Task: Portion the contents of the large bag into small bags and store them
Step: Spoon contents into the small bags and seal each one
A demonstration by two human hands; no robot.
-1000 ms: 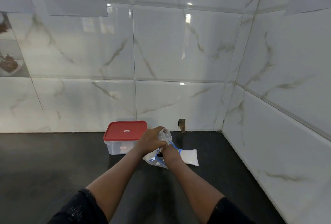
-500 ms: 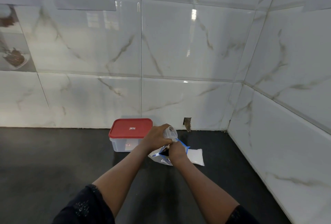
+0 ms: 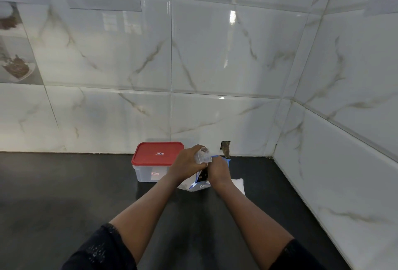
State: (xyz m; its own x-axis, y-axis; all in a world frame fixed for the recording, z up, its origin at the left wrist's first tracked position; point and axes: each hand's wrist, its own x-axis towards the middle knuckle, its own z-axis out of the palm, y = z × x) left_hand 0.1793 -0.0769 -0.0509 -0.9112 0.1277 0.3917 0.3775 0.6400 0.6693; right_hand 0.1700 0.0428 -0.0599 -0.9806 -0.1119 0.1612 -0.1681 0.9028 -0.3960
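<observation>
My left hand point(image 3: 187, 163) grips a clear plastic measuring cup point(image 3: 203, 156), tilted over the mouth of a blue-and-white bag point(image 3: 199, 184). The bag stands on the dark counter point(image 3: 64, 194). My right hand point(image 3: 218, 170) holds the bag's upper edge from the right, keeping its mouth apart. A white filled packet point(image 3: 238, 185) lies flat on the counter just right of the bag, partly hidden by my right wrist. What is inside the cup and the bag is hidden.
A clear storage box with a red lid point(image 3: 157, 159) stands shut against the back wall, just left of my hands. Tiled walls meet in a corner at the right. A small hole point(image 3: 225, 148) shows in the tile behind the bag.
The camera view has shifted slightly, with the wall corner sitting further right. My hands stay together at the bag, the cup still tilted over its mouth.
</observation>
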